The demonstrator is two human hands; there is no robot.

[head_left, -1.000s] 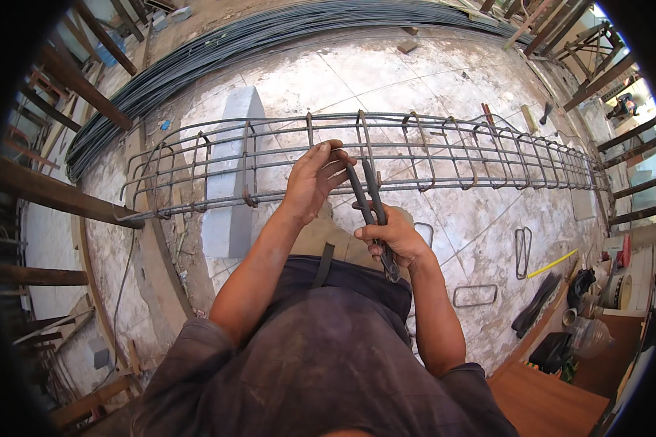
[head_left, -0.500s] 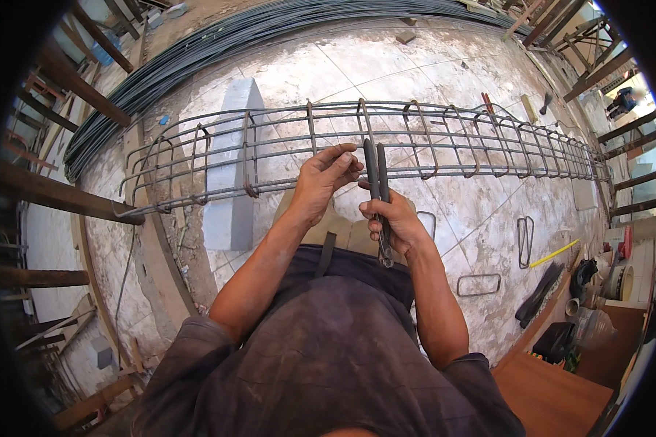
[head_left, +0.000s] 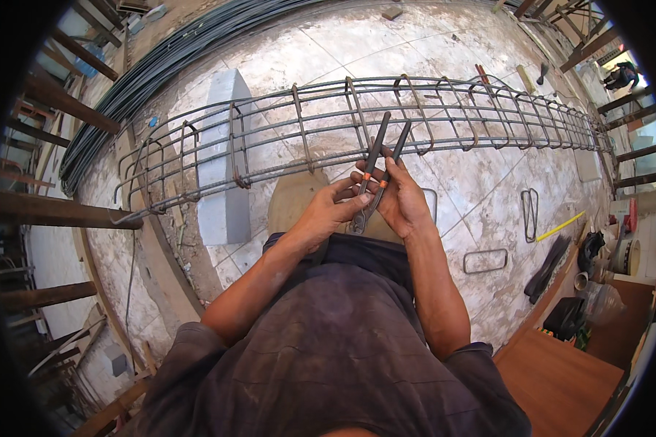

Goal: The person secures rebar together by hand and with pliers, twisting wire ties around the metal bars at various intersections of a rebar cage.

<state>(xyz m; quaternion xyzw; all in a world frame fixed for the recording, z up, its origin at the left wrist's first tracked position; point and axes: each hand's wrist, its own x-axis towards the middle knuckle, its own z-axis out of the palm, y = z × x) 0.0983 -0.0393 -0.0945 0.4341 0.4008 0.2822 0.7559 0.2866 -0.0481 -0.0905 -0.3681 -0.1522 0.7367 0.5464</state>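
A pair of long-handled pincers (head_left: 370, 172) is held in front of my waist, its black handles spread a little and pointing away from me, with orange bands near the joint. The jaws are at the near end. My right hand (head_left: 403, 200) grips it from the right, the palm turned partly up. From the left, my left hand (head_left: 333, 213) closes thumb and fingers at the neck of the pincers, just above the jaws. Just beyond both hands lies a long rebar cage (head_left: 299, 124) of lengthwise bars and tied stirrups, touched by neither hand.
A grey block (head_left: 224, 211) stands under the cage's left part. Long steel bars (head_left: 146, 80) lie bundled at the far left. Loose stirrups (head_left: 485, 261) and a yellow strip (head_left: 561, 226) lie on the floor at right. Wooden posts (head_left: 65, 211) line the left side; a brown board (head_left: 554, 379) is lower right.
The pincers have turned, and their handles have spread wider. My left hand has moved from apart onto the pincers' neck. The cage appears slightly higher in view.
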